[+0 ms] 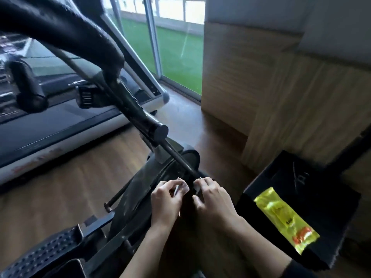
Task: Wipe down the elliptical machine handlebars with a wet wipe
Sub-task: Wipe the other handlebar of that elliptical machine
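Note:
A small white wet wipe (183,186) is stretched between both hands, low in the middle of the head view. My left hand (166,201) pinches its left part, and my right hand (212,199) pinches its right end (197,186). The elliptical's padded black handlebar (60,31) curves across the top left, well above the hands. Its black arm (140,113) runs down towards the flywheel housing (144,189) just behind my hands. A shorter black grip (26,85) shows at the left.
A yellow wipe packet (287,219) lies on a black box-like surface (297,183) to my right. A foot pedal (44,251) sits bottom left. A treadmill (60,127) stands at the left, wooden wall panels (261,87) at the right, and a glass door (176,47) ahead.

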